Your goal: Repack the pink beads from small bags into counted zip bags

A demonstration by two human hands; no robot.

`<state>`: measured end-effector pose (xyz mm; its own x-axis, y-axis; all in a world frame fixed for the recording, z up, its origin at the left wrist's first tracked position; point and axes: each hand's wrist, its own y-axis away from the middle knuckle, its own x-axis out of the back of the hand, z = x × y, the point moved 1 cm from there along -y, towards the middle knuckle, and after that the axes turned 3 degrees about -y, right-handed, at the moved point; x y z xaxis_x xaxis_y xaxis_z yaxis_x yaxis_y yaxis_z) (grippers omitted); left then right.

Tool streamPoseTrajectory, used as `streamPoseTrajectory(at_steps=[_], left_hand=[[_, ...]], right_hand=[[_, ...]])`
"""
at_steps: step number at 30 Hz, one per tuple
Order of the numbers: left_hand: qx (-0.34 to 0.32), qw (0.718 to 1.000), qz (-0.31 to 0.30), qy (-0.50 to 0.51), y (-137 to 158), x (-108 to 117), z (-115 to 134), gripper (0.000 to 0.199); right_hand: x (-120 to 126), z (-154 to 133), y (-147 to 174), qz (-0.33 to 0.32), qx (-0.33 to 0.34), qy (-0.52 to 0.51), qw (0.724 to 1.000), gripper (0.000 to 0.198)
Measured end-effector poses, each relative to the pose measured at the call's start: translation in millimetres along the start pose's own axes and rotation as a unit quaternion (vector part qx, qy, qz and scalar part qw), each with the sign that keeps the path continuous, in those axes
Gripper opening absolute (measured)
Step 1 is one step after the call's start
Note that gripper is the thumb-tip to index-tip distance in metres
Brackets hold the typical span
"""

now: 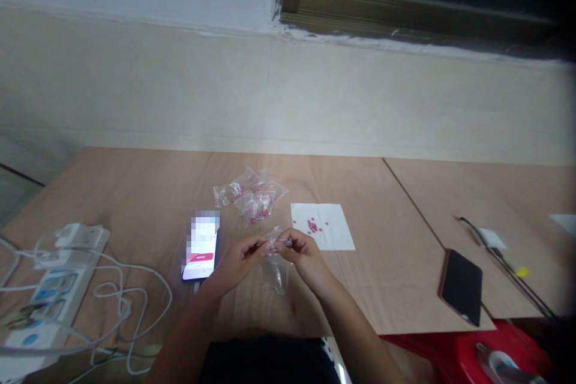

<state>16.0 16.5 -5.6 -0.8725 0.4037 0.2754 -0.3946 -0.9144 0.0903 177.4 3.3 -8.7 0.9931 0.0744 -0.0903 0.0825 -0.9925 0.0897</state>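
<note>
My left hand (240, 258) and my right hand (302, 252) meet above the wooden table (135, 204), each pinching the top edge of a small clear plastic bag (276, 267) that hangs down between them. Just beyond my right hand lies a white sheet of paper (330, 231) with several small pink beads (312, 226) on it. Behind the hands sits a heap of clear zip bags (252, 195) with pink beads inside. A lit phone (201, 246) lies flat beside my left hand.
A white power strip (54, 276) with plugs and tangled white cables (121, 306) fills the left side. A dark phone (462, 285) with a cable lies at right on a second board. A red object (472, 354) sits below the table edge. The wall is close behind.
</note>
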Motion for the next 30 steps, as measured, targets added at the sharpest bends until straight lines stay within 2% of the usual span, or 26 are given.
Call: streamPoseTrajectory(at_steps=[8,11,15,18,20,22,24,26,27,30], left_hand=[[0.049,0.997,0.058,0.008,10.6,8.0,-19.8,0.022],[0.062,0.997,0.038,0.015,12.7,7.2,-25.0,0.023],[0.058,0.996,0.04,-0.045,11.6,3.1,-34.7,0.025],[0.048,0.994,0.021,-0.096,5.4,2.6,-43.7,0.026],[0.036,0.991,0.02,-0.126,-2.8,7.3,-48.2,0.026],[0.028,0.985,0.065,-0.158,-15.8,17.6,-50.2,0.023],[0.027,0.97,0.148,-0.193,-34.2,31.9,-50.4,0.022],[0.022,0.943,0.229,-0.24,-56.4,46.4,-50.5,0.023],[0.028,0.933,0.242,-0.263,-68.0,52.4,-51.3,0.022],[0.033,0.937,0.218,-0.27,-96.7,64.3,-54.9,0.011]], right_hand=[[5.0,25.2,0.8,0.026,-0.08,-0.052,0.995,0.028],[7.9,33.0,3.4,0.056,-0.075,-0.059,0.994,0.027],[6.9,47.0,2.6,0.08,-0.053,-0.039,0.995,0.024],[3.8,59.6,-5.6,0.125,-0.035,0.043,0.991,0.021],[1.7,67.7,-13.6,0.17,-0.012,0.135,0.976,0.018],[-0.9,75.5,-22.0,0.202,0.016,0.216,0.955,0.015],[-4.4,82.8,-29.9,0.213,0.031,0.266,0.939,0.013],[-8.7,88.2,-37.6,0.218,0.032,0.3,0.928,0.015],[-10.7,89.8,-41.3,0.222,0.032,0.317,0.922,0.015],[-15.1,88.2,-51.2,0.223,0.037,0.368,0.902,0.017]])
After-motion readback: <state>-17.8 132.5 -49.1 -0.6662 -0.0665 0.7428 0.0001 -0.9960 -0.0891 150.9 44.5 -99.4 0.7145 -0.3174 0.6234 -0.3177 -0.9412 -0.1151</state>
